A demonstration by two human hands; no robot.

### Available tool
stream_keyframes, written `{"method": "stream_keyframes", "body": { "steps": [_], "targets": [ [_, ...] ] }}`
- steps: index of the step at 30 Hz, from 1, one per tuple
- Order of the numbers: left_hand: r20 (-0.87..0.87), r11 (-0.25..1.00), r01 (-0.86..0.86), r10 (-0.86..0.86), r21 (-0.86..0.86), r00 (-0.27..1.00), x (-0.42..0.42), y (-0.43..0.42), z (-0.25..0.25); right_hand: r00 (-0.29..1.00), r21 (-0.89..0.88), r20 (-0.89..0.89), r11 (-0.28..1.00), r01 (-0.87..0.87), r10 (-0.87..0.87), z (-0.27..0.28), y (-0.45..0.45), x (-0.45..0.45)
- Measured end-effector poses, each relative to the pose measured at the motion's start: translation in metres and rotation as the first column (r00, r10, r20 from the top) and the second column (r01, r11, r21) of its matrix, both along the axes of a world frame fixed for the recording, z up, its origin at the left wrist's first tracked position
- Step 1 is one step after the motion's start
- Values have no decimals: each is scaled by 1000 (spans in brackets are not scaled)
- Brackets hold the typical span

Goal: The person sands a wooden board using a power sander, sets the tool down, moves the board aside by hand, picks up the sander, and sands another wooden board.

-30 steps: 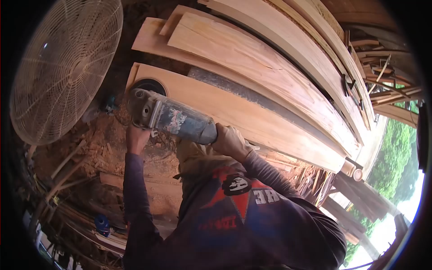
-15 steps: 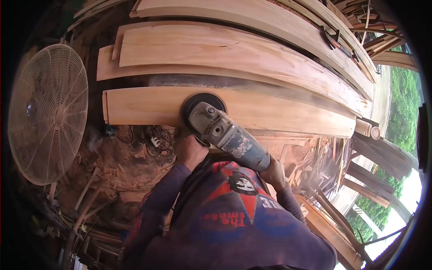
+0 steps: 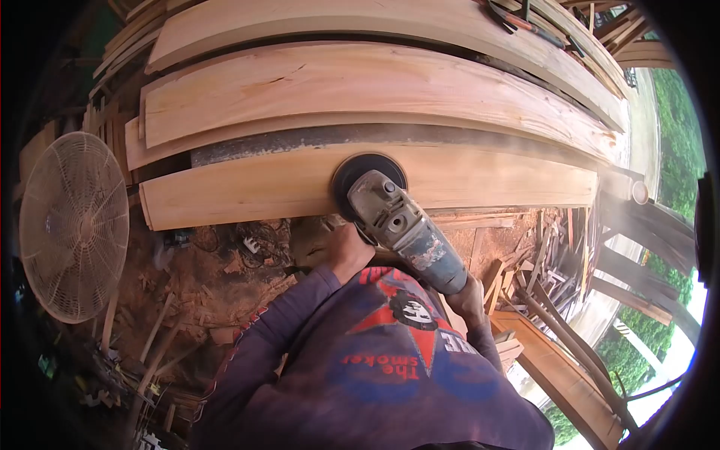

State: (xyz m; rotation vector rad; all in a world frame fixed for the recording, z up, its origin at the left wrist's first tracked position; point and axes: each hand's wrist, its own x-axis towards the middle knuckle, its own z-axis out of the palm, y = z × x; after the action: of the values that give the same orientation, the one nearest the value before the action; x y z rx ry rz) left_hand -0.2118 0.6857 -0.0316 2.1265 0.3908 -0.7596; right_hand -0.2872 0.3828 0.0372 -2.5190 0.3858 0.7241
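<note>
Left grip (image 3: 349, 253) and right grip (image 3: 468, 301) hold a likely heavy sander (image 3: 415, 238), best held at both ends, board (image 3: 495, 180) just beyond.

Dark purplish long-sleeved shirt (image 3: 307, 390); red star (image 3: 425, 349), red lettering (image 3: 386, 360).

The sander (image 3: 418, 241) is showing blue-grey at its rear and dusty grey at its head, its disc (image 3: 346, 178) looking black. The board (image 3: 247, 189) is showing honey-yellow with faint brown grain. The shirt (image 3: 315, 409) is displaying dark purple, a red star (image 3: 358, 321) and blue patches (image 3: 466, 379). The foliage (image 3: 679, 124) is looking bright green, the fan (image 3: 73, 225) greyish white
</note>
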Motion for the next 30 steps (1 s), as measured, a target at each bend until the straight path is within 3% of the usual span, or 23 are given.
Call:
{"method": "stream_keyframes", "body": {
  "steps": [5, 11, 15, 19, 22, 26, 29, 30],
  "targets": [
    [-8, 994, 103, -103, -24, 995, 16, -69, -7, 999, -47, -53, 999, 3, -6, -5, -74, -5],
    [5, 960, 280, -280, -4, 960, 72, -147, 15, 976, 34, 22, 976, 215, -215, -10, -130, -7],
    [149, 929, 367, -356, -52, 923, 95, -201, 8, 948, 36, 70, 951, 307, -309, -28, -168, -29],
    [266, 842, 539, -513, -28, 816, 122, -250, 5, 864, 152, 35, 858, 491, -502, -33, -168, -44],
    [336, 783, 620, -570, -56, 750, 130, -286, -4, 709, -2, -101, 712, 702, -698, -29, -160, -59],
    [400, 757, 653, -610, 36, 684, 126, -287, -3, 768, -97, -69, 770, 630, -637, -43, -144, -82],
    [378, 756, 644, -633, 114, 676, 113, -243, -4, 812, -71, -86, 816, 573, -578, -36, -104, -76],
    [361, 783, 614, -603, 100, 711, 106, -216, -3, 814, 12, -44, 814, 580, -579, -31, -84, -71]
  ]
}}
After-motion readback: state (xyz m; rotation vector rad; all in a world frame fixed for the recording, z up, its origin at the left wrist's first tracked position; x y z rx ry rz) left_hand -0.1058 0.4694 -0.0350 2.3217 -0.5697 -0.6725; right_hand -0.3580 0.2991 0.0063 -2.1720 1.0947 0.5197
